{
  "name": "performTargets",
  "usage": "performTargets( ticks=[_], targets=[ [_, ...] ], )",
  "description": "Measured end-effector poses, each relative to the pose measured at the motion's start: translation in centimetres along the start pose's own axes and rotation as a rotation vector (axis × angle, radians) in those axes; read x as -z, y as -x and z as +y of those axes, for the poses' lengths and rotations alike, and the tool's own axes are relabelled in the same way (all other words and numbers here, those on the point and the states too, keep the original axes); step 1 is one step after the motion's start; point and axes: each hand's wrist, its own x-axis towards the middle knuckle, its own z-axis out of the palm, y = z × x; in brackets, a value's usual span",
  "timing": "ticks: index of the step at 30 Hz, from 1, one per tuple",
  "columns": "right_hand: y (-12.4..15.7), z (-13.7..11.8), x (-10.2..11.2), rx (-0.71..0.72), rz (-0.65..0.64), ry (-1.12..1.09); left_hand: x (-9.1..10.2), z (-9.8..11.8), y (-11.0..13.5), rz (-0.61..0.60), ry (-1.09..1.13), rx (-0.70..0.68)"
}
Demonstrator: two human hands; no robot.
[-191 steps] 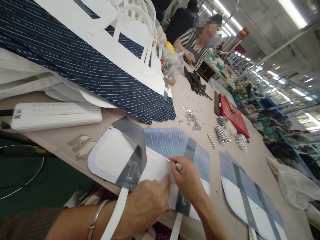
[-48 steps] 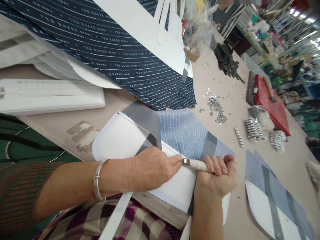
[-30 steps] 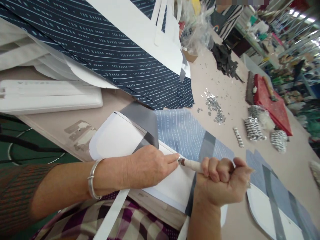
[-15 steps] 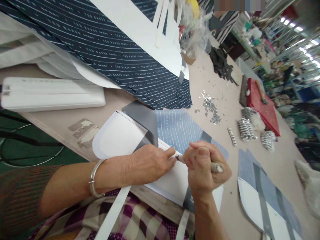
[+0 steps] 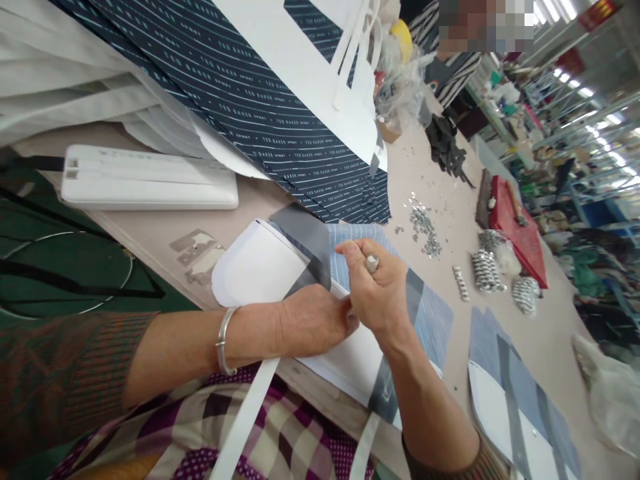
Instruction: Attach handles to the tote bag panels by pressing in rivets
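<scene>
My right hand is closed in a fist round a slim tool, and only its pale handle end shows; the working tip is hidden. Against it, my left hand is closed, with its fingertips pressed together at the middle of the workpiece. What they pinch is covered by the right hand. Under both hands lies a white panel joined to blue printed fabric. Dark grey strips cross it.
Dark printed panels and a white plastic case lie at upper left. Small metal pieces are scattered beyond the work. A similar blue and white panel lies right, with a red box behind. White straps hang over the front edge.
My right fist has turned over and shifted left against the left hand, so the tool's shaft is hidden. The camera view has also shifted slightly.
</scene>
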Motion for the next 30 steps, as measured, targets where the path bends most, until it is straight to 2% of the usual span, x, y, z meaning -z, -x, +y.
performTargets(
  ticks=[4,7,9,13,17,19,22,25,28,30],
  targets=[
    [0.3,0.0,0.1,0.053,-0.035,0.039,0.0,0.0,-0.1,-0.055,-0.005,-0.002],
    [1.0,0.5,0.5,0.080,0.021,0.048,0.5,0.1,-0.1,-0.058,-0.024,-0.004],
    [1.5,1.0,1.1,0.028,0.104,-0.036,0.9,0.2,0.0,-0.032,-0.035,0.019],
    [2.1,1.3,3.0,-0.112,0.257,-0.449,1.5,0.4,0.1,0.040,-0.068,0.028],
    [2.5,0.4,3.8,0.079,0.535,-0.641,1.3,0.6,-0.1,0.054,-0.087,0.068],
    [2.9,0.6,3.3,0.070,0.600,-0.672,1.2,0.6,-0.2,0.046,-0.108,0.073],
    [3.8,1.7,3.0,-0.133,0.510,-0.589,1.2,0.7,-0.2,0.032,-0.132,0.091],
    [6.4,2.1,5.0,-0.314,0.200,-0.176,1.5,0.7,-0.1,0.014,-0.157,0.102],
    [11.9,1.5,7.3,-0.499,-0.174,0.317,1.8,0.9,-0.3,0.005,-0.157,0.105],
    [16.3,1.1,7.2,-0.595,-0.251,0.537,1.9,0.9,-0.4,-0.006,-0.156,0.115]
  ],
)
